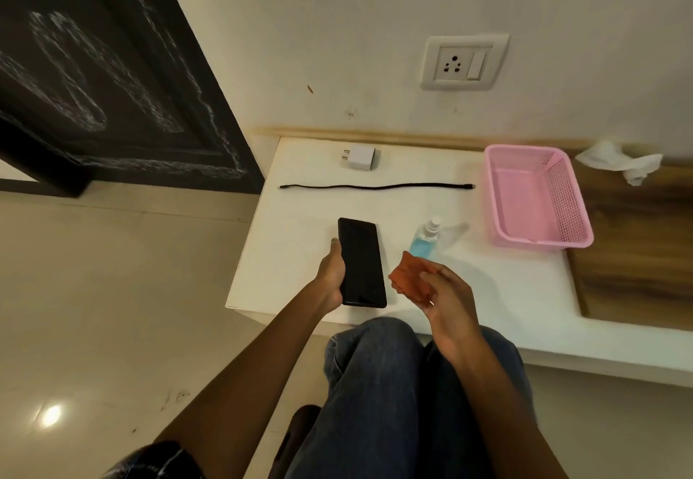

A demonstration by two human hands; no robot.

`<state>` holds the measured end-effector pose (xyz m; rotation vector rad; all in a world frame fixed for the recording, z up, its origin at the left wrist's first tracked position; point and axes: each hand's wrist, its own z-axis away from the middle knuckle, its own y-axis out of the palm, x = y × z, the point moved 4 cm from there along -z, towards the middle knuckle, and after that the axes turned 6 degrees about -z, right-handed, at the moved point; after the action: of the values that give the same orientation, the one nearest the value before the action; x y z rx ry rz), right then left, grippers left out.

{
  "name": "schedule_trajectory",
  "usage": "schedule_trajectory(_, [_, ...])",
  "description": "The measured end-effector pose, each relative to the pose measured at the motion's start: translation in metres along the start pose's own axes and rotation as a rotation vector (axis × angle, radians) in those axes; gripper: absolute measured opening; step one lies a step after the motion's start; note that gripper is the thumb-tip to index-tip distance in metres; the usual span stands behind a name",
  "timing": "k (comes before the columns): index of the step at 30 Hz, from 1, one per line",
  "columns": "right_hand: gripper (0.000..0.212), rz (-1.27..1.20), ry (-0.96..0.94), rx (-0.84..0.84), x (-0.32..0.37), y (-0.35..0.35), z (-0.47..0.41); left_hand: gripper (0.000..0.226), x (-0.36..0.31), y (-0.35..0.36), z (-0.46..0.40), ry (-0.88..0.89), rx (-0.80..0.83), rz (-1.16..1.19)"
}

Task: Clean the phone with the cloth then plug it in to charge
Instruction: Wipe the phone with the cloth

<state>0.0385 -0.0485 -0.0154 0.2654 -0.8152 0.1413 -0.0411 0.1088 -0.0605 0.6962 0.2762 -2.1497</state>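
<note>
One view, head camera: I see the left hand (333, 275) gripping the black phone (361, 262) over the white surface (487, 283), screen up, long axis pointing away toward the wall. Right hand (448, 300) pinches the orange cloth (411, 277). No legible writing.

Empty pink plastic mesh basket (562, 193) sits at the white worktop's (300, 253) right edge, a crumpled white tissue (618, 162) on the wooden surface (637, 272) behind it, and a clear blue-liquid spray bottle (423, 238) mid-worktop.

home room | wall socket (464, 62) | tiled floor (112, 291) | dark door (112, 66)
</note>
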Motion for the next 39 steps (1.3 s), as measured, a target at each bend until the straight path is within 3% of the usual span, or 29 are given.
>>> schedule_trajectory(11, [0.033, 0.118, -0.104, 0.021, -0.003, 0.009, 0.0, 0.061, 0.0, 0.004, -0.022, 0.157, -0.132, -0.241])
schedule_trajectory(18, [0.036, 0.369, -0.326, -0.07, 0.006, 0.007, 0.003, 0.063, -0.004, 0.001, -0.022, 0.165, -0.141, -0.237])
schedule_trajectory(24, [0.019, 0.649, -0.495, -0.096, 0.034, -0.013, -0.003, 0.069, -0.004, -0.001, -0.019, 0.154, -0.124, -0.186])
schedule_trajectory(29, [0.005, 1.158, -0.385, -0.084, 0.045, -0.036, -0.033, 0.07, -0.002, 0.001, -0.017, 0.169, -0.109, -0.134])
schedule_trajectory(35, [0.019, 1.031, -0.108, 0.223, 0.037, -0.034, -0.056, 0.073, -0.001, 0.003, -0.015, 0.161, -0.118, -0.101])
schedule_trajectory(39, [0.026, 1.02, -0.123, 0.127, 0.032, -0.038, -0.069, 0.073, -0.001, 0.003, -0.015, 0.178, -0.102, -0.094])
